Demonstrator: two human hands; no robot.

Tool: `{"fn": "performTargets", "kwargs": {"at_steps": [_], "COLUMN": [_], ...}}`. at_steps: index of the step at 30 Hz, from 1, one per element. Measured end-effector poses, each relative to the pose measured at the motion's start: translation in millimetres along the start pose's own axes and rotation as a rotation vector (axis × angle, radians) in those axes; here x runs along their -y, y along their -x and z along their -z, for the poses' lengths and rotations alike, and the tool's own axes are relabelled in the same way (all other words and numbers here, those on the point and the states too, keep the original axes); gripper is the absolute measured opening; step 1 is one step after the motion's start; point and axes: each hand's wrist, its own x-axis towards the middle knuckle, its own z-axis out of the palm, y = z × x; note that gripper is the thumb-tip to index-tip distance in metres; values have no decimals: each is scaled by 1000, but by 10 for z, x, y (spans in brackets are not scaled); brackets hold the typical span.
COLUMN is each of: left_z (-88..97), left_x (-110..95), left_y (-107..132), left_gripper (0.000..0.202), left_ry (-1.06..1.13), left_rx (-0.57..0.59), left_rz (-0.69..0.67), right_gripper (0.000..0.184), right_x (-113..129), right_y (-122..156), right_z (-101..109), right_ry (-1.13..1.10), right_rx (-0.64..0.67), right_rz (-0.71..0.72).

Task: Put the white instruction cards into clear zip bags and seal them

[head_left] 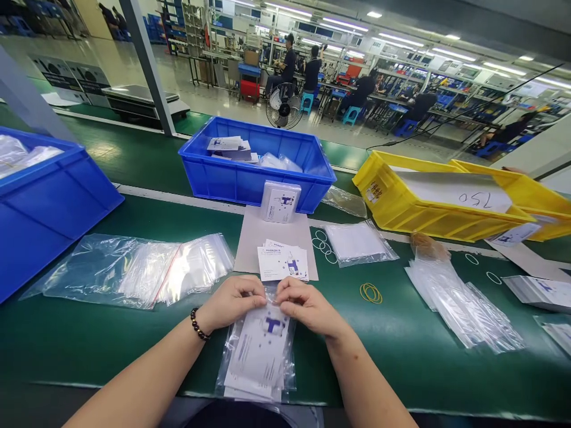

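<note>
My left hand (pixel 232 302) and my right hand (pixel 304 304) meet at the top edge of a clear plastic bag (pixel 259 351) that lies on the green belt in front of me. The bag holds white printed cards with a blue logo. Both hands pinch the bag's mouth, fingers closed on it. A bead bracelet sits on my left wrist. Just beyond my hands lies a loose stack of the same cards (pixel 282 261) on a grey cardboard sheet (pixel 267 235).
A pile of empty clear bags (pixel 134 270) lies left, more bags (pixel 464 300) right. Blue bins (pixel 250 175) (pixel 40 208) stand behind and left, yellow bins (pixel 401 205) right. Rubber bands (pixel 371 292) lie on the belt. A bundled card pack (pixel 280 202) leans against the blue bin. People work at far benches.
</note>
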Motion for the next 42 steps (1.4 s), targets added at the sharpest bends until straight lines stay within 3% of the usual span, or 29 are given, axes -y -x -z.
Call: {"fn": "performTargets", "kwargs": {"at_steps": [2,4,8,10,13,17,19,29,31,33,36,38,39,42], "left_z": [-19,-22,-2,5,-2,-30,-45,-98,-35,74,275,384,422,473], "left_x": [10,14,-1,-13,-22,-38,-57,-3,-13,-34,-44,-23,-6,60], "left_y": [-2,-2,-5,-9,-9,-4,-6,-19,-10,0,6,-3,-10,-35], "left_gripper": [22,21,37,28,20,16,16,17,17,18,26,29,30,33], "left_ry": [55,157,366,337,226,144,119,41,-41,-186,-535,-777,-878,-1062], "left_rx": [-51,-58,-59,-69,-102,-126,-134,-75,-20,-36,-308,-468,-492,-420], "left_rz": [19,88,289,338,327,282,281,228,187,147,163,285,369,570], "right_gripper": [14,15,13,18,28,9,10,17,16,11,13,14,14,14], "right_x": [6,-6,-48,-59,-61,-51,-41,-44,-73,-103,-142,-159,-164,-169], "right_y": [1,0,-5,-8,-17,-43,-55,-59,-52,-45,-37,-35,-35,-35], "right_z": [-44,-74,-115,-136,-167,-211,-237,-366,-366,-349,-310,-291,-285,-283], "right_ry": [14,4,-34,-80,-99,-65,-5,312,380,446,557,604,617,631], "right_rx": [113,134,3,-66,-129,-153,-189,-262,-255,-269,-369,-438,-456,-446], "right_rz": [0,-26,-77,-93,-103,-131,-119,101,175,252,350,376,378,367]}}
